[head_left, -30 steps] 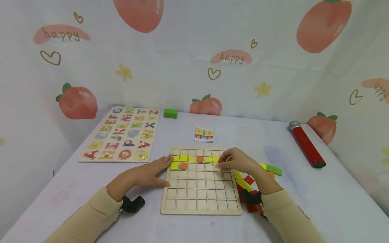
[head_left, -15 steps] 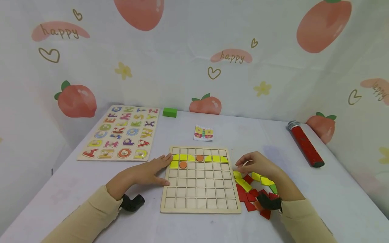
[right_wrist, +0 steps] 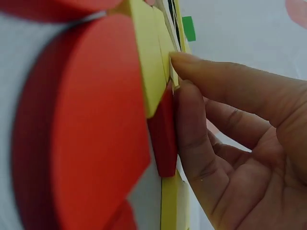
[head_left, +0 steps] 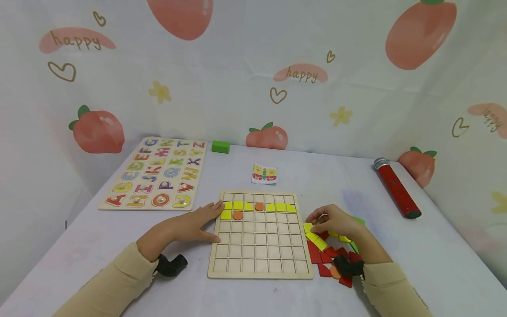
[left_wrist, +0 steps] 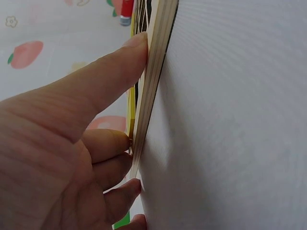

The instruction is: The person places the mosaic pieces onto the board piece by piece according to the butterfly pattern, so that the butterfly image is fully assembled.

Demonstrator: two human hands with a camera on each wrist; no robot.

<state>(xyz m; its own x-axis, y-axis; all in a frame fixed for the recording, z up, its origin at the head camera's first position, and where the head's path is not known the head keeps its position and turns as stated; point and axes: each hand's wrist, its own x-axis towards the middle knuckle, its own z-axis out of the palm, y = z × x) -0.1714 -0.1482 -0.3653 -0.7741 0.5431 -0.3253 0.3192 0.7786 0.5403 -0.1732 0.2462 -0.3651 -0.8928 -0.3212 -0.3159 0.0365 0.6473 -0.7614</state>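
A wooden grid board (head_left: 261, 276) lies in front of me. Yellow pieces and an orange disc (head_left: 259, 206) fill most of its second row; a yellow square (head_left: 226, 215) and another orange disc (head_left: 237, 215) sit below at the left. My left hand (head_left: 189, 225) rests on the board's left edge, fingers spread, its thumb against the rim (left_wrist: 156, 57) in the left wrist view. Right of the board, my right hand (head_left: 336, 223) pinches a yellow tile (head_left: 308, 227) between thumb and index finger, low over loose tiles. Its palm hides part of the pile.
Red tiles (head_left: 314, 253), yellow tiles (head_left: 317, 241) and green pieces (head_left: 354, 246) lie loose at the right. Behind the board is a butterfly pattern card (head_left: 264, 174). An alphabet puzzle (head_left: 158, 176), a green block (head_left: 220, 147) and a red microphone (head_left: 397, 189) stand farther out.
My right hand has left a yellow piece at the right end of the second row, moved right off the board and lowered to the loose tiles. The left hand stays put.
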